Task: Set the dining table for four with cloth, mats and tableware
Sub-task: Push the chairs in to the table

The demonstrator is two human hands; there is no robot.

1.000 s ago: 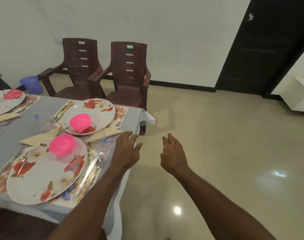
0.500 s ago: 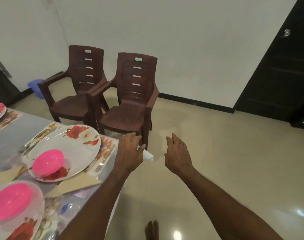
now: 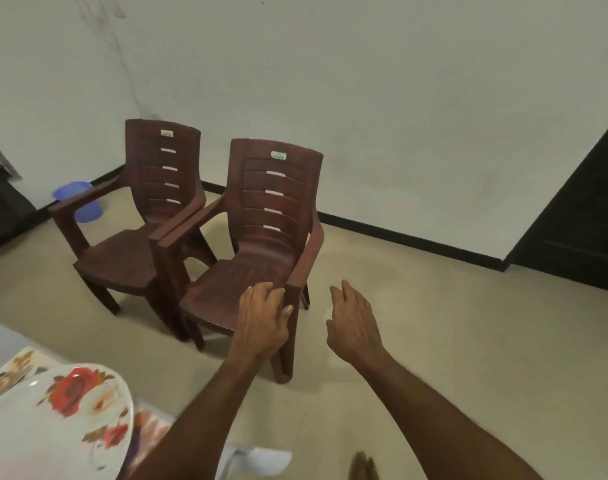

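— Pale tiled floor [image 3: 451, 341] and a plain white wall [image 3: 364, 81] fill the picture, with a black skirting line along the base and a dark door [image 3: 579, 220] off at the right edge.

— And two brown plastic armchairs front and centre! The near chair [image 3: 261, 244] stands just beside the far chair [image 3: 143, 216], their armrests touching or very nearly so.

— Where are the hands?

— Left hand [image 3: 262, 320] is stretched forward, fingers loosely extended, hovering right at the front of the near chair's right-side armrest. Whether it touches the plastic, I cannot tell. That grip is loose, holding nothing.

— The other one?

— Right hand [image 3: 354, 320] is out over the floor, just to the right of that chair, fingers relaxed and spread a little. Nothing in that grip either.

— What about the bench?

— Only its corner shows, bottom left. A white plate [image 3: 53, 427] with red flowers sits on a floral mat [image 3: 146, 427], and cutlery [image 3: 4, 379] peeks out along the plate's far-left edge. A white cloth corner [image 3: 261, 460] hangs off below the left forearm.

— Anything behind?

— A blue bucket [image 3: 77, 202] by the wall, behind the far chair.
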